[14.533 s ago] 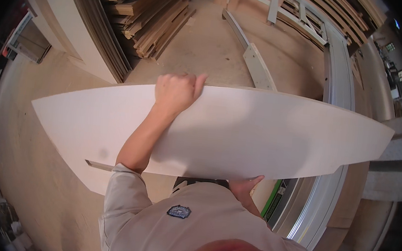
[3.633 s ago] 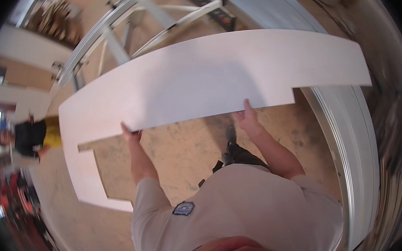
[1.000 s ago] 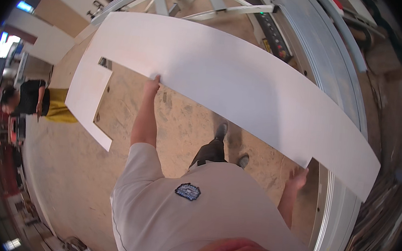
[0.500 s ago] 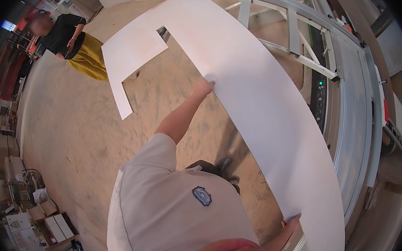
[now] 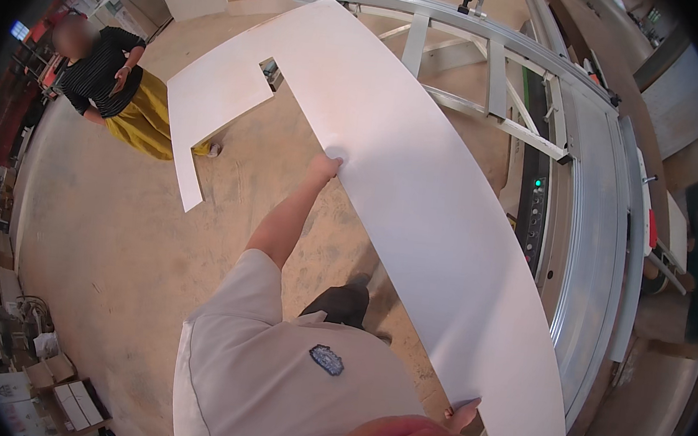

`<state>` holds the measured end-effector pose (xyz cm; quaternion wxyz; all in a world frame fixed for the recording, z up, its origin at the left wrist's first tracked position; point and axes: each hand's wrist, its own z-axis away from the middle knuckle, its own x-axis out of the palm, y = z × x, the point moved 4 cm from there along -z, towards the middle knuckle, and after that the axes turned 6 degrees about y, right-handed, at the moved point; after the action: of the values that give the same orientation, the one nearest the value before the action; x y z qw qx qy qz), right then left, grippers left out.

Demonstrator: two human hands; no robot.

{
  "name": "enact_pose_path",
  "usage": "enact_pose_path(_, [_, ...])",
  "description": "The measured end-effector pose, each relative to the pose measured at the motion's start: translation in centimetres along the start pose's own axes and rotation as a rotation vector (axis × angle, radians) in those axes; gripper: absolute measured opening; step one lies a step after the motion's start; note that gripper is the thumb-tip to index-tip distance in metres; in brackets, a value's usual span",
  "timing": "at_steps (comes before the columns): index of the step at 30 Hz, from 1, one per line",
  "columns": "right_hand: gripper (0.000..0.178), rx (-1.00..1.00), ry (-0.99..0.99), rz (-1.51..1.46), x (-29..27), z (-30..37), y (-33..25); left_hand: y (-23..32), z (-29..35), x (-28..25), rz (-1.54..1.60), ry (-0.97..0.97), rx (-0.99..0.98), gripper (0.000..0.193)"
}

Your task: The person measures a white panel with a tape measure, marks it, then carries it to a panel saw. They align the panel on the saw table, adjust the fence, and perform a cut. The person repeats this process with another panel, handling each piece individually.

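A large flat white panel (image 5: 427, 196) stretches before me from the far middle to the near right, with a rectangular cut-out and a narrow strip at its far left end. My left hand (image 5: 325, 167) is closed around the panel's inner edge near its middle, the fingers partly hidden by the board. Lower right, my right hand (image 5: 463, 414) grips the same edge near the close end, its fingers mostly out of sight. The board hangs above the floor between both hands.
A sliding-table saw (image 5: 596, 225) with a metal frame (image 5: 497, 81) and a control strip (image 5: 535, 219) with a green light stands to the right. At the far left is a person (image 5: 110, 81) in a striped top. Cardboard boxes (image 5: 79, 402) lie lower left.
The panel and both my hands have shifted left in view. My body has turned or stepped slightly, and both hands keep hold of the edge.
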<state>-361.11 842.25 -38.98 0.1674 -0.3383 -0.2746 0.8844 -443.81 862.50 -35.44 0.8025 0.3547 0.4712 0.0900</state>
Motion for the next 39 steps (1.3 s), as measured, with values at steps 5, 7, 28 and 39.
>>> enact_pose_path(5, [0.067,-0.007,-0.043,0.016,1.3,1.2,-0.9,3.0,-0.4,-2.4,-0.049,-0.042,-0.013,0.055])
enact_pose_path(7, [0.067,-0.05,-0.063,0.036,2.1,1.1,-1.7,4.1,-1.2,-2.6,-0.047,-0.061,-0.023,0.054])
enact_pose_path(28, [0.061,-0.546,-0.204,0.529,9.1,12.5,-16.1,-16.9,18.3,13.6,-0.348,-0.669,-0.061,0.048])
enact_pose_path(39, [0.058,-1.051,0.494,0.395,-25.7,25.2,13.7,-16.9,85.8,25.3,-0.18,-2.133,0.15,0.03])
